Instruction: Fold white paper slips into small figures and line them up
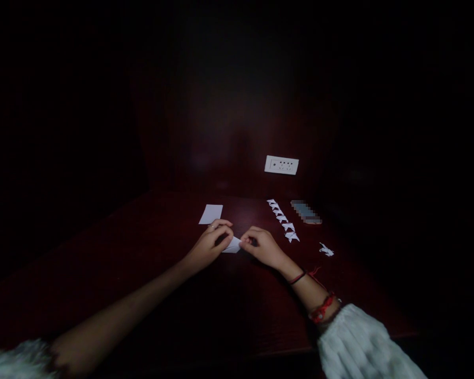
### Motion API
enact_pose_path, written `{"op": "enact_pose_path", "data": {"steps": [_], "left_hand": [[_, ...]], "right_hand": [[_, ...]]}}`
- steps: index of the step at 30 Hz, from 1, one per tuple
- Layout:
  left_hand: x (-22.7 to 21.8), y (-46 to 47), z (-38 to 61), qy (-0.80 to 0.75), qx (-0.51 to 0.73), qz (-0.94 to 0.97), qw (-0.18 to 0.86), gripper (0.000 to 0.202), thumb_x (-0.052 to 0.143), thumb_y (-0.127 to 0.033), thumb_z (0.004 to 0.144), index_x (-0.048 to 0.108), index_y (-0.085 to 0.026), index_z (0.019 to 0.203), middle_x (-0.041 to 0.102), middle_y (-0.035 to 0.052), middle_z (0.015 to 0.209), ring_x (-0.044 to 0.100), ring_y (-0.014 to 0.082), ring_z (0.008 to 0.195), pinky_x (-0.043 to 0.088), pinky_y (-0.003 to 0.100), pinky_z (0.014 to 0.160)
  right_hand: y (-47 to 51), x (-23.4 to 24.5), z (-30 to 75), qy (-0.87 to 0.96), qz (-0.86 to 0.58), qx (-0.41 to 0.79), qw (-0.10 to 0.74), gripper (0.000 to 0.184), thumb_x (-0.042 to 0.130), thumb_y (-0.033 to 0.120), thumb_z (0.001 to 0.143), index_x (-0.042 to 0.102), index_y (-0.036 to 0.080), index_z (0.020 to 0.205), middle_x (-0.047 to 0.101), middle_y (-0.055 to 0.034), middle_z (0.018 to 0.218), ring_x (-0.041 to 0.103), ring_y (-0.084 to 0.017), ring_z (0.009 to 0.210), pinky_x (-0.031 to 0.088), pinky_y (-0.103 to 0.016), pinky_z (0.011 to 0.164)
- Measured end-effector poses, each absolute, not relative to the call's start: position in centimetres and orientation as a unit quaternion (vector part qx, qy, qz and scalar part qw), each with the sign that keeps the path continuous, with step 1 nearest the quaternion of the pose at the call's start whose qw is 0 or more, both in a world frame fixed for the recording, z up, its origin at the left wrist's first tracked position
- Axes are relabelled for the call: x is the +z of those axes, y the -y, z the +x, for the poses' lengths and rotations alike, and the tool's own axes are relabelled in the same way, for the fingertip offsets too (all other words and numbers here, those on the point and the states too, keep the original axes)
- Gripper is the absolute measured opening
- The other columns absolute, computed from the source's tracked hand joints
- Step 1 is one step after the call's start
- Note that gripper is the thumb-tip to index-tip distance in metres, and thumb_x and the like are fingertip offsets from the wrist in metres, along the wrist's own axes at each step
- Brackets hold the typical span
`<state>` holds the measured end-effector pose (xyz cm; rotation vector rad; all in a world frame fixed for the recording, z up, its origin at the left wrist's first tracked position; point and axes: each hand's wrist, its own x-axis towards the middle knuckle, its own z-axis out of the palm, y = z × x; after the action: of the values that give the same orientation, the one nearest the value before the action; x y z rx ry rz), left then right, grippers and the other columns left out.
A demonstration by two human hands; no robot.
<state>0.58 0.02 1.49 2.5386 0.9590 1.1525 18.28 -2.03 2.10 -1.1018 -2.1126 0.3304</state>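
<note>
A small folded piece of white paper (233,246) lies on the dark red table (142,273), held between both hands. My left hand (211,243) pinches its left side with curled fingers; a ring shows on one finger. My right hand (260,246) pinches its right edge, fingers pressed together. Red thread bracelets circle my right wrist, and both arms wear white fuzzy sleeves.
A flat white paper sheet (211,213) lies just beyond my left hand. A row of several folded white paper shapes (283,220) runs to the right, with one more folded shape (326,250) apart. A phone (305,211) lies behind them. A white wall socket (282,165) sits on the dark back panel.
</note>
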Motion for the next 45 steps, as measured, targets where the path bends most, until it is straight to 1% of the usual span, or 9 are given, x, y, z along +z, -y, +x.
{"op": "enact_pose_path", "data": {"steps": [3, 8, 11, 16, 23, 27, 33, 40, 45], "left_hand": [[0.8, -0.5, 0.5, -0.341, 0.372, 0.857, 0.102, 0.015, 0.037, -0.027, 0.081, 0.048, -0.019, 0.086, 0.042, 0.0032, 0.100, 0.040, 0.0154, 0.098, 0.031, 0.031, 0.086], [-0.6, -1.7, 0.0, -0.371, 0.321, 0.866, 0.100, 0.015, 0.047, -0.032, 0.074, 0.051, -0.019, 0.080, 0.040, 0.0035, 0.102, 0.041, 0.0184, 0.098, 0.032, 0.034, 0.085], [-0.7, -1.8, 0.0, -0.368, 0.322, 0.867, 0.097, 0.011, 0.047, -0.028, 0.074, 0.052, -0.018, 0.074, 0.040, 0.0036, 0.104, 0.040, 0.0182, 0.099, 0.031, 0.033, 0.086], [-0.2, -1.5, 0.1, -0.353, 0.324, 0.871, 0.106, 0.011, 0.046, -0.026, 0.074, 0.052, -0.017, 0.073, 0.040, 0.0040, 0.103, 0.041, 0.0171, 0.098, 0.032, 0.032, 0.085], [0.0, -1.4, 0.1, -0.358, 0.328, 0.867, 0.116, 0.016, 0.046, -0.029, 0.075, 0.054, -0.017, 0.070, 0.042, 0.0035, 0.102, 0.043, 0.0169, 0.095, 0.033, 0.033, 0.085], [0.0, -1.5, 0.1, -0.357, 0.332, 0.865, 0.121, 0.019, 0.044, -0.032, 0.077, 0.055, -0.017, 0.069, 0.043, 0.0026, 0.102, 0.044, 0.0163, 0.094, 0.033, 0.033, 0.084], [0.2, -1.3, 0.1, -0.343, 0.330, 0.872, 0.111, 0.018, 0.046, -0.032, 0.076, 0.055, -0.018, 0.069, 0.042, 0.0020, 0.103, 0.042, 0.0163, 0.096, 0.032, 0.032, 0.085], [0.2, -1.5, -0.2, -0.356, 0.316, 0.875, 0.087, 0.017, 0.049, -0.032, 0.074, 0.054, -0.017, 0.067, 0.041, 0.0023, 0.105, 0.042, 0.0172, 0.097, 0.032, 0.032, 0.085], [-0.1, -1.6, -0.1, -0.351, 0.310, 0.881, 0.070, 0.014, 0.050, -0.030, 0.074, 0.053, -0.017, 0.068, 0.040, 0.0026, 0.104, 0.041, 0.0169, 0.097, 0.032, 0.030, 0.085]], "right_hand": [[1.6, 1.7, 18.5, 0.793, -0.474, 0.146, 0.353, 0.013, 0.049, 0.023, 0.071, 0.058, 0.014, 0.069, 0.052, 0.0001, 0.065, 0.046, -0.007, 0.059, 0.035, -0.018, 0.056], [1.3, 1.4, 18.9, 0.755, -0.525, 0.187, 0.346, 0.013, 0.050, 0.022, 0.070, 0.058, 0.013, 0.070, 0.055, 0.0001, 0.063, 0.048, -0.008, 0.057, 0.035, -0.019, 0.055], [1.5, 1.4, 18.9, 0.767, -0.506, 0.172, 0.355, 0.020, 0.052, 0.022, 0.068, 0.056, 0.014, 0.087, 0.055, 0.0003, 0.066, 0.048, -0.008, 0.058, 0.037, -0.020, 0.057], [2.1, 2.0, 18.8, 0.835, -0.409, 0.078, 0.361, 0.043, 0.054, 0.017, 0.069, 0.044, 0.020, 0.110, 0.054, -0.0028, 0.086, 0.047, -0.011, 0.079, 0.037, -0.024, 0.072], [2.2, 2.2, 19.0, 0.865, -0.413, 0.019, 0.284, 0.032, 0.049, 0.023, 0.074, 0.050, 0.021, 0.107, 0.055, -0.0041, 0.086, 0.048, -0.013, 0.080, 0.035, -0.026, 0.071], [2.2, 2.2, 19.0, 0.860, -0.432, 0.008, 0.272, 0.038, 0.054, 0.030, 0.070, 0.050, 0.019, 0.106, 0.055, -0.0041, 0.085, 0.049, -0.014, 0.078, 0.035, -0.025, 0.069], [2.3, 2.1, 18.8, 0.852, -0.449, 0.001, 0.270, 0.033, 0.051, 0.028, 0.072, 0.053, 0.018, 0.104, 0.056, -0.0048, 0.083, 0.051, -0.014, 0.076, 0.037, -0.026, 0.070], [2.0, 1.7, 18.9, 0.835, -0.425, 0.073, 0.341, 0.038, 0.037, 0.013, 0.075, 0.046, 0.017, 0.112, 0.055, -0.0054, 0.104, 0.050, -0.012, 0.091, 0.037, -0.024, 0.080], [2.0, 1.8, 19.0, 0.808, -0.446, 0.088, 0.373, 0.047, 0.037, 0.007, 0.070, 0.042, 0.021, 0.114, 0.059, -0.0006, 0.088, 0.051, -0.009, 0.068, 0.039, -0.022, 0.069]]}}
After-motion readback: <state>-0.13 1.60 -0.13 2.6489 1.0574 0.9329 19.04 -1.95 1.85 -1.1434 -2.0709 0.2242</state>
